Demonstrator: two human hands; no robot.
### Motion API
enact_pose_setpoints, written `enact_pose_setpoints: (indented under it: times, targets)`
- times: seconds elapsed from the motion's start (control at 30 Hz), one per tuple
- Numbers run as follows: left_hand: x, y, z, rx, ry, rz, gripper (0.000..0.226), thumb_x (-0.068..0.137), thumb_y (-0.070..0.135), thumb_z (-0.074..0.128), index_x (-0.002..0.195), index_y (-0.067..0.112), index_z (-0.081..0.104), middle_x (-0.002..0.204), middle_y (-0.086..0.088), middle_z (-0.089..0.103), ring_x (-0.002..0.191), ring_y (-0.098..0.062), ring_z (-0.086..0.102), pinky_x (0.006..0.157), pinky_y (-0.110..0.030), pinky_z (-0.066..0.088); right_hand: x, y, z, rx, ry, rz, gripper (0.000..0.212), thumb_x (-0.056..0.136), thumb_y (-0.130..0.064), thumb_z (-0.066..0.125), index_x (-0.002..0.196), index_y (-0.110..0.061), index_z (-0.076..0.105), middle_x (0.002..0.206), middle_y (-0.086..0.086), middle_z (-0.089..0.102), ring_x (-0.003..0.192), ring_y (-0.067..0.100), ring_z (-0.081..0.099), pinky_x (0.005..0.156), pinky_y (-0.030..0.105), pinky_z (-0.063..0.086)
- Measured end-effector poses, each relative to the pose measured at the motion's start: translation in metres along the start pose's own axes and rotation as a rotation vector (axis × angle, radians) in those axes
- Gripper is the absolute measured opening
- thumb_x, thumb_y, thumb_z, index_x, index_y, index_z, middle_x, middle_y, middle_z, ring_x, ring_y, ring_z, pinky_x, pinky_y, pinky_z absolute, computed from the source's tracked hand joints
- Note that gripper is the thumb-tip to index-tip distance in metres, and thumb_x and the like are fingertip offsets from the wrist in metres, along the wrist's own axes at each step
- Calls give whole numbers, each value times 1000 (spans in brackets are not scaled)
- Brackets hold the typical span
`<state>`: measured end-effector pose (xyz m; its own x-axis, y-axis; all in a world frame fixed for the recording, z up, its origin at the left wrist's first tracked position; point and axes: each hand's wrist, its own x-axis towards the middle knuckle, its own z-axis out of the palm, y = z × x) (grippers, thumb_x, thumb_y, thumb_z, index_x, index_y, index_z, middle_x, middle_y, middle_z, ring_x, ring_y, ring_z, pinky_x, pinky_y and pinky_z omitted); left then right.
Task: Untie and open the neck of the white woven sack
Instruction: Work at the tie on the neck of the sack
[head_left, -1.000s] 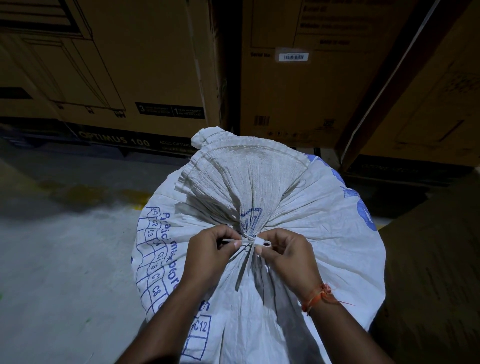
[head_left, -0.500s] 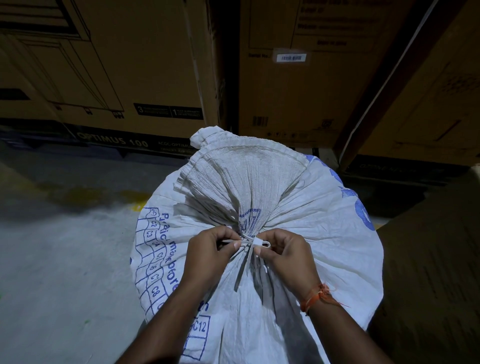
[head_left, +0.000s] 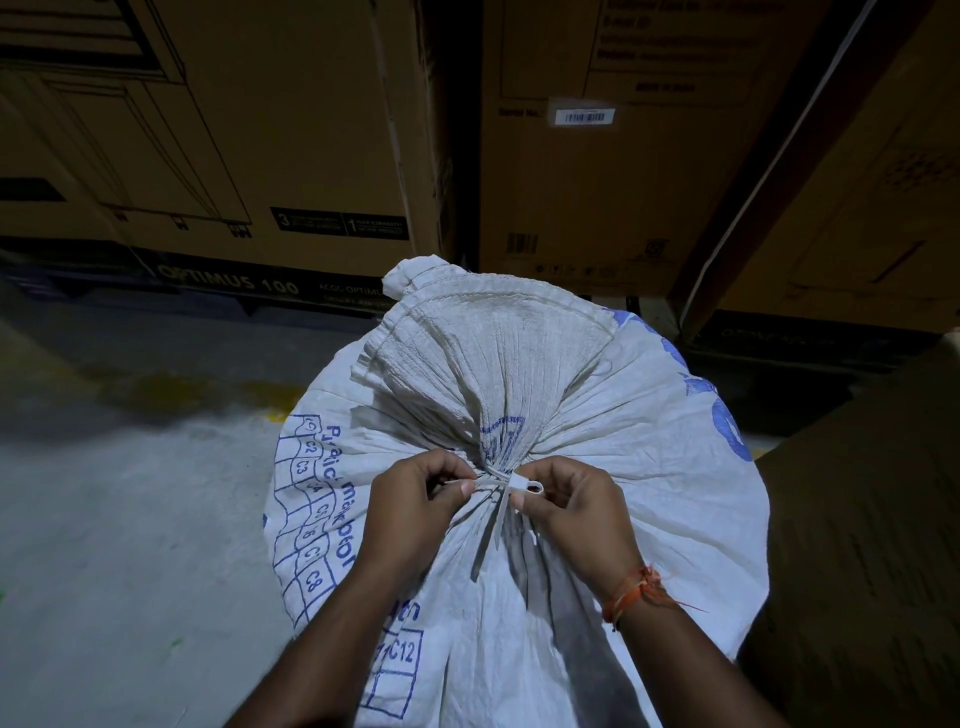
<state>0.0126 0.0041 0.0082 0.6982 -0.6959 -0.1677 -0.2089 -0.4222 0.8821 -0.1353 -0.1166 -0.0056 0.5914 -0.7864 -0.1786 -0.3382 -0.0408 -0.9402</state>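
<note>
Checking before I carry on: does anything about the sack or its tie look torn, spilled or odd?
Nothing stands out. The white woven sack shows no tear or spill; its neck is bunched under a white plastic tie, pinched by the left hand and right hand.

Both forearms reach forward from the near edge and converge toward the middle. The left hand (head_left: 415, 506) is curled, its thumb and forefinger pinched together at their tips. The right hand (head_left: 576, 512) mirrors it just to the right, fingers bent inward and thumb pressed forward, with an orange thread (head_left: 631, 597) around the wrist.
</note>
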Motion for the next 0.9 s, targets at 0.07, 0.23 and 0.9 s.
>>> enact_pose_setpoints:
  times: [0.07,0.23,0.9]
  targets:
    - [0,0,1,8,4,-2,19,88,7,78,78,23,77,71,7,75,62,4,61,59,-10,46,1,1,0,7,-4,1,15,81,-6,82,87,-19,79,83,-4,81,79,16,77,79,39,64]
    - [1,1,3,2,3,-5,15,87,6,78,80,20,78,75,1,78,63,3,63,59,-10,47,3,4,0,42,-18,1,16,81,-3,82,88,-17,78,84,-2,82,80,16,77,79,36,63]
    - [3,-1,-2,-8,-9,-14,18,88,5,78,80,21,76,72,4,73,64,1,60,61,-8,47,6,8,1,53,-26,3,14,80,-5,83,88,-17,79,81,-1,81,74,10,73,75,32,61]
